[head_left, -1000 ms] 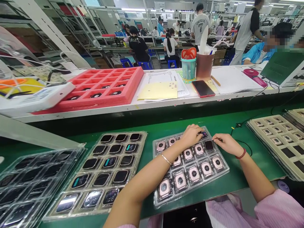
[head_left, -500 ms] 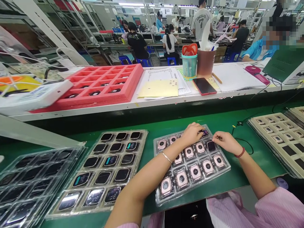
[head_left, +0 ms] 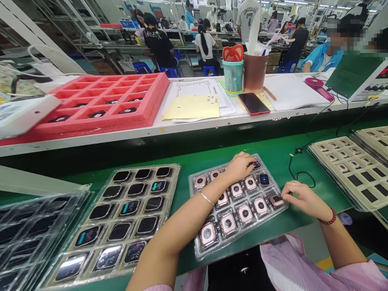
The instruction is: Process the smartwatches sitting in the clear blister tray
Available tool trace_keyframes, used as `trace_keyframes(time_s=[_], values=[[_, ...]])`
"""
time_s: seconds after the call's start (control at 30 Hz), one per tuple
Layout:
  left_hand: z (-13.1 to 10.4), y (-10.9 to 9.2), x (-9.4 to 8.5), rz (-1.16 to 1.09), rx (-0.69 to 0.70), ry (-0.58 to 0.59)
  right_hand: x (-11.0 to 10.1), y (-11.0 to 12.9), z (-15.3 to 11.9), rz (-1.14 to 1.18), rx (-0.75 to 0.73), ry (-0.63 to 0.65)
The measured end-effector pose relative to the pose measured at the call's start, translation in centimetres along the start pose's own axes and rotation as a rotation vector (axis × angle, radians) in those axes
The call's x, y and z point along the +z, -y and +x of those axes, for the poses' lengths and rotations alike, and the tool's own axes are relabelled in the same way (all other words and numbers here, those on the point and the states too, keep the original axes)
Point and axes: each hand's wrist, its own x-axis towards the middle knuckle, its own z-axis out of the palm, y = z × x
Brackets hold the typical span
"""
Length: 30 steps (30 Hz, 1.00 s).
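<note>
In the head view, a clear plastic tray (head_left: 198, 254) holds several pink smartwatch cases, most with their round sensor backs facing up. My left hand (head_left: 241, 166) reaches across to the far row, its bent fingers closed on a dark-faced smartwatch partly hidden beneath them. Beside those fingertips, a smartwatch with a lit screen (head_left: 256, 164) sits in the far right corner. Another smartwatch (head_left: 264, 179), showing a blue ring on its screen, lies face up in the middle right pocket. My right hand (head_left: 303, 198) pinches the edge of a tilted smartwatch (head_left: 276, 199) at the near right pocket.
To the left stand a tray of face-up smartwatches (head_left: 131, 208) and a stack of clear trays (head_left: 27, 238). Beige trays (head_left: 345, 161) lie right, near a black cable (head_left: 291, 165). The shelf bears a red foam tray (head_left: 151, 107), a phone (head_left: 254, 104) and cups (head_left: 233, 76).
My right hand has moved from the middle right pocket to the near right one and tilted its smartwatch. The middle right screen went from dark to lit. My left hand stays at the far row.
</note>
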Motion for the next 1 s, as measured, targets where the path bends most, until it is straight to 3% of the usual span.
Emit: trace_keyframes(time_s=[0.1,0.27,0.4,0.6,0.77,0.9,1.0], values=[[-0.3,-0.4,-0.9,0.041,0.001,0.074,0.3,-0.5,0.9,-0.004,0.105,-0.048],[-1.5,-0.9,-2.9,0.185,-0.047,0.209,0.0,-1.3,1.5,-0.008,0.176,0.048],[-2.5,0.0,-3.4,0.215,-0.130,0.200,-0.2,-1.5,1.4,0.065,0.233,0.089],[-3.0,1.5,-2.8,0.093,-0.195,0.166,-0.1,-1.9,1.3,0.184,0.241,0.138],[-3.1,1.8,-2.2,0.069,-0.168,0.098,0.1,-1.5,2.7,0.039,0.127,-0.017],[-3.2,1.7,-1.9,0.057,-0.151,0.031,1.2,-0.1,7.4,-0.036,-0.107,-0.191],[-3.2,1.5,-2.0,0.062,-0.147,-0.029,2.5,0.7,11.5,-0.172,-0.203,-0.179]])
